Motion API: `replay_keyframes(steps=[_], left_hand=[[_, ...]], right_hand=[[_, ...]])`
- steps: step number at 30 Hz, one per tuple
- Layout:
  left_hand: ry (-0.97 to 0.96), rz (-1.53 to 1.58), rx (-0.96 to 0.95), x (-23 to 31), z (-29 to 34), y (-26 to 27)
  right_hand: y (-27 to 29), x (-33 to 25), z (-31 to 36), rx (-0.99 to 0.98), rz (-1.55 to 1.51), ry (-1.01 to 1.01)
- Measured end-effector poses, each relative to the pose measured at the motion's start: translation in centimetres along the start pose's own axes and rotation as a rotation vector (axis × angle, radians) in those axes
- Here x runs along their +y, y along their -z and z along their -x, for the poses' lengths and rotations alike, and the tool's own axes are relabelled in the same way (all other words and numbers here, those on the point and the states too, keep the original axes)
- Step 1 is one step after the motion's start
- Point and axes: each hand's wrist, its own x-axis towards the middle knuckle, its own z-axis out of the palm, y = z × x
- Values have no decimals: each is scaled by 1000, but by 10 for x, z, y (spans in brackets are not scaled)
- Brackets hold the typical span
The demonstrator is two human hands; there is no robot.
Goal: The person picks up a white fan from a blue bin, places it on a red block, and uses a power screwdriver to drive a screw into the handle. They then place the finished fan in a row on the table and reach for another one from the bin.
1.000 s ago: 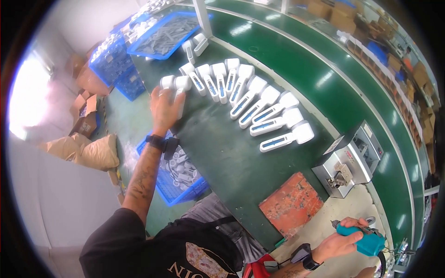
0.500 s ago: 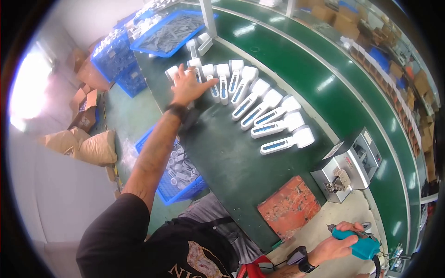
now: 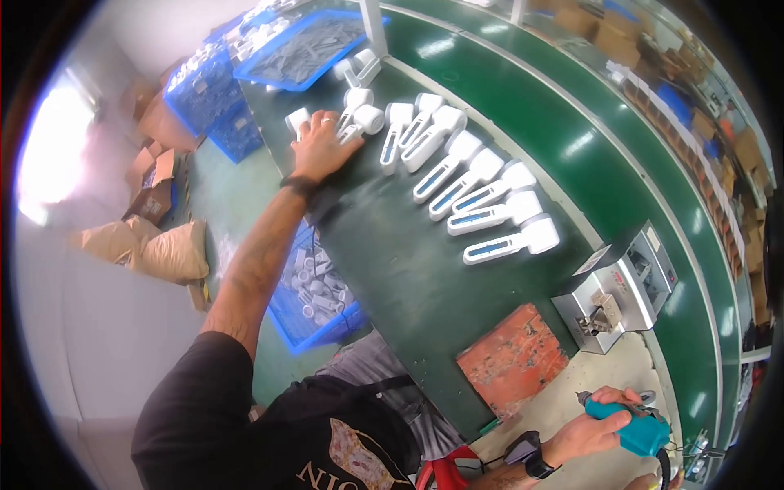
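Observation:
At the far end of the green bench, my left hand [image 3: 320, 151] lies with fingers stretched over the left end of a row of white plastic housings, its thumb apart. A white housing [image 3: 369, 120] with a round head is beside its thumb, and another white housing [image 3: 298, 121] shows by its fingers. What lies under the palm is hidden. Other white housings [image 3: 491, 247] with blue inlays in their long handles curve off to the right. Low on the right, my right hand [image 3: 594, 433] is wrapped round a teal electric screwdriver [image 3: 641, 431], its tip pointing left.
A metal screw-feeding machine [image 3: 608, 302] stands at the bench's right, near a worn red board [image 3: 513, 359]. Blue tray [image 3: 298, 82] with grey pieces sits at the far end. Below the bench's left edge is a blue crate [image 3: 314, 339] of grey parts. A green conveyor [image 3: 563, 135] runs behind.
The housings near my left hand have shifted, opening a gap in the row to its right. My left fingers have come closer together. My right hand keeps its hold on the electric screwdriver.

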Motion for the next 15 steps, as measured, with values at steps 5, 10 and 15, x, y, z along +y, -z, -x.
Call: replay_keyframes(steps=[5, 10, 15], left_hand=[[-1, -32, 38, -12, -5, -9], [-103, -5, 32, -33, 33, 13], [-110, 252, 195, -83, 123, 20]], right_hand=[[-11, -2, 2, -24, -8, -15], [-6, -5, -4, 6, -19, 25], [-24, -9, -1, 71, 62, 1]])
